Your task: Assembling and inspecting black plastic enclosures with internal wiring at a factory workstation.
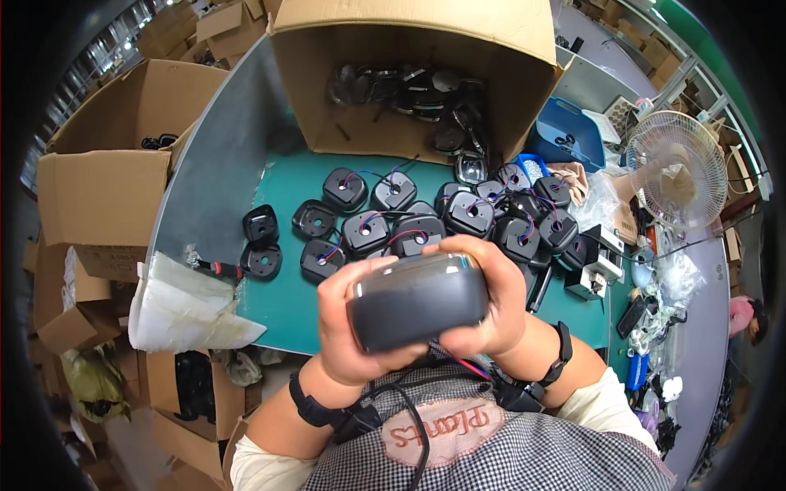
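Black casing (417, 304) held up between both hands, a little below centre, toward 6 o'clock. Left hand (337, 327) cupped against its 9 o'clock end, fingers part-curled, opened to fit the casing. Right hand (499, 299) likewise at its 3 o'clock end, thumb low on the near face, fingers over the top edge. Casing's far side and underside hidden; some left fingertips lost behind it. Red-blue wires (468, 367) show below the right hand; cannot tell whether they join the casing. Toward 12 o'clock, wired black housings (366, 233) on green table (282, 315), some overlapping, nearest partly covered. Beyond, big carton (409, 37), its dark contents hard to separate.
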Action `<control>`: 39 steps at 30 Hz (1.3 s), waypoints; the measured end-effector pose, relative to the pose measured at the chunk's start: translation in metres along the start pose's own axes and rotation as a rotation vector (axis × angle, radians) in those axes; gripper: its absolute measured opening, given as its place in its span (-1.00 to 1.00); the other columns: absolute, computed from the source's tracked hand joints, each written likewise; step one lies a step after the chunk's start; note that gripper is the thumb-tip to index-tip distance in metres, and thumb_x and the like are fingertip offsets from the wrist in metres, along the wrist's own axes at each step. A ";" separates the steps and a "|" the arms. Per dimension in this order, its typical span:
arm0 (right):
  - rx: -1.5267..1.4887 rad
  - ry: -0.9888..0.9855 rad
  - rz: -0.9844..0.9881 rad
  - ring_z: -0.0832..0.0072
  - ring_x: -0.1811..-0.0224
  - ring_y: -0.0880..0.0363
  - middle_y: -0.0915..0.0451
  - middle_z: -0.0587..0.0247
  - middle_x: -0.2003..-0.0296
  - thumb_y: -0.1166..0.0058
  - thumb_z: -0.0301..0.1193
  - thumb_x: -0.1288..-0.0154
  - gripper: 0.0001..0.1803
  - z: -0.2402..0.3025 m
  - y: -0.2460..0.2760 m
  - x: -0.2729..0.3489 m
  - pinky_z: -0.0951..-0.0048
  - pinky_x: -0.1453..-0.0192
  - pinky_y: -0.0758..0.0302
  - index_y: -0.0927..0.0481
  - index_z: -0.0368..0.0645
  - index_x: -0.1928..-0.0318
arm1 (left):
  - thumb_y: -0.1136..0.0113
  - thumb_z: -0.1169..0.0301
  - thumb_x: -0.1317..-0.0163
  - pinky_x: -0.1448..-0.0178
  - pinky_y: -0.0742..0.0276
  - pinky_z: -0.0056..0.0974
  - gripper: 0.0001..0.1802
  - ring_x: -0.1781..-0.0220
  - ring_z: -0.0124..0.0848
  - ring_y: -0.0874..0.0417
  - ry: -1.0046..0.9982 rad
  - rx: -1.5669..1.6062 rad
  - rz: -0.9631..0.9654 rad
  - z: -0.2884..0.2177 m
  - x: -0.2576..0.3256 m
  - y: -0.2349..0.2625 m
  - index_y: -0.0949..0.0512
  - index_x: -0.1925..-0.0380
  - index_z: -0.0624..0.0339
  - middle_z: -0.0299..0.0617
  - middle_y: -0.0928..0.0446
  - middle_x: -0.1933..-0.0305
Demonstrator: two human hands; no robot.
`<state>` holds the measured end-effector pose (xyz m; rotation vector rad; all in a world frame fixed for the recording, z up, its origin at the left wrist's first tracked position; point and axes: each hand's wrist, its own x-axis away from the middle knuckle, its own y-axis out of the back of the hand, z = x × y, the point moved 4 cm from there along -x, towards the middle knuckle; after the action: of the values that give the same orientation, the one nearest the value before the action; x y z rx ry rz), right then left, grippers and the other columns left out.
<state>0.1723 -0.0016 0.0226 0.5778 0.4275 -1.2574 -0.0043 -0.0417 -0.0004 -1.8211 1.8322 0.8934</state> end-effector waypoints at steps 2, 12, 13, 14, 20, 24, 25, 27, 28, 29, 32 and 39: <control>0.127 -0.154 0.013 0.18 0.17 -0.66 -0.63 0.03 0.16 -0.42 0.12 0.10 -0.13 -0.018 -0.004 0.000 0.31 0.06 -0.57 -0.48 -0.27 -0.07 | -0.49 -0.07 0.00 -0.10 -0.55 -0.17 -0.01 -0.03 -0.20 -0.61 0.267 0.002 -0.003 0.017 0.001 0.001 -0.17 -0.20 0.31 0.05 -0.49 -0.07; 0.188 -0.835 0.600 0.41 0.06 -0.65 -0.64 0.10 -0.01 -0.24 -0.29 -0.29 -0.41 -0.122 0.034 0.053 0.37 -0.05 -0.57 -0.42 -0.19 -0.28 | -0.27 0.12 -0.29 -0.09 -0.54 -0.23 -0.27 -0.08 -0.32 -0.55 1.136 0.222 -0.282 0.151 0.101 0.072 -0.18 -0.28 0.26 -0.07 -0.44 -0.11; 0.178 -0.955 0.558 0.43 0.07 -0.65 -0.64 0.12 -0.01 -0.23 -0.31 -0.30 -0.43 -0.129 0.044 0.052 0.37 -0.06 -0.56 -0.43 -0.22 -0.27 | -0.23 0.12 -0.31 0.02 -0.60 -0.25 -0.29 -0.02 -0.32 -0.58 1.219 0.275 -0.391 0.159 0.098 0.079 -0.17 -0.28 0.25 -0.08 -0.45 -0.09; 0.185 -0.956 0.490 0.43 0.10 -0.65 -0.65 0.12 0.02 -0.23 -0.26 -0.29 -0.44 -0.137 0.055 0.054 0.37 -0.03 -0.57 -0.47 -0.22 -0.24 | -0.15 0.06 -0.36 0.28 -0.64 -0.25 -0.43 0.10 -0.35 -0.67 1.178 0.220 -0.411 0.167 0.092 0.083 -0.26 -0.22 0.10 -0.15 -0.51 -0.04; 0.045 -0.980 0.333 0.49 0.06 -0.63 -0.66 0.12 0.08 -0.20 -0.31 -0.34 -0.52 -0.169 0.078 0.042 0.42 -0.05 -0.54 -0.50 -0.28 -0.19 | -0.22 0.05 -0.30 0.20 -0.64 -0.23 -0.31 0.06 -0.32 -0.63 1.227 0.095 -0.240 0.240 0.047 0.075 -0.23 -0.24 0.23 -0.09 -0.50 -0.05; 0.065 -1.002 0.387 0.48 -0.05 -0.58 -0.63 0.13 0.03 -0.14 -0.43 -0.38 -0.57 -0.182 0.074 0.004 0.43 -0.18 -0.49 -0.47 -0.34 -0.20 | -0.29 -0.08 -0.18 -0.32 -0.37 -0.11 -0.14 -0.23 -0.05 -0.47 1.058 -0.357 0.011 0.301 0.047 0.059 -0.29 -0.24 0.38 0.14 -0.43 -0.18; 0.074 -0.988 0.359 0.50 -0.03 -0.58 -0.64 0.14 0.04 -0.15 -0.42 -0.37 -0.57 -0.192 0.078 0.000 0.44 -0.16 -0.49 -0.48 -0.33 -0.19 | -0.30 -0.11 -0.15 -0.34 -0.35 -0.08 -0.11 -0.25 0.03 -0.45 1.010 -0.679 0.152 0.299 0.035 0.051 -0.31 -0.23 0.39 0.21 -0.41 -0.21; 0.139 -0.944 0.386 0.51 -0.02 -0.59 -0.64 0.16 0.04 -0.17 -0.42 -0.36 -0.58 -0.211 0.086 -0.021 0.45 -0.15 -0.50 -0.50 -0.32 -0.17 | -0.30 -0.15 -0.11 -0.36 -0.33 -0.04 -0.10 -0.26 0.12 -0.41 0.969 -0.661 0.213 0.309 0.029 0.045 -0.35 -0.25 0.34 0.25 -0.35 -0.25; 0.202 -0.929 0.390 0.53 0.00 -0.59 -0.64 0.19 0.05 -0.17 -0.41 -0.36 -0.59 -0.225 0.094 -0.031 0.45 -0.15 -0.49 -0.52 -0.32 -0.16 | -0.30 -0.14 -0.11 -0.34 -0.35 -0.05 -0.11 -0.25 0.09 -0.43 0.992 -0.617 0.286 0.309 0.021 0.041 -0.36 -0.25 0.33 0.23 -0.34 -0.26; 0.154 -0.920 0.345 0.54 0.01 -0.58 -0.64 0.21 0.06 -0.17 -0.39 -0.37 -0.60 -0.240 0.102 -0.041 0.45 -0.14 -0.50 -0.52 -0.31 -0.15 | -0.31 -0.13 -0.11 -0.33 -0.37 -0.06 -0.11 -0.24 0.06 -0.44 1.015 -0.574 0.357 0.308 0.014 0.039 -0.36 -0.25 0.32 0.22 -0.33 -0.26; 0.400 -0.822 0.237 0.35 0.11 -0.67 -0.68 0.06 0.12 -0.26 -0.24 -0.25 -0.52 -0.299 0.136 -0.073 0.36 -0.01 -0.56 -0.58 -0.24 -0.10 | -0.36 -0.01 -0.12 -0.25 -0.44 -0.10 -0.15 -0.20 -0.08 -0.49 1.070 -0.446 0.297 0.308 0.000 0.045 -0.35 -0.27 0.33 0.15 -0.36 -0.24; 1.060 -0.819 -0.023 -0.02 -0.18 -0.49 -0.54 -0.11 -0.10 -0.08 -0.02 -0.26 -0.45 -0.431 0.189 -0.167 0.11 -0.27 -0.43 -0.55 -0.07 -0.14 | -0.30 0.28 -0.22 -0.12 -0.44 -0.28 -0.44 -0.12 -0.38 -0.49 1.089 -0.432 0.161 0.312 -0.032 0.092 -0.45 -0.21 0.19 -0.15 -0.47 -0.12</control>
<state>0.3155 0.4298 -0.1829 0.8489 -0.9825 -1.5673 -0.1400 0.1903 -0.1868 -2.8069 2.5492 0.3226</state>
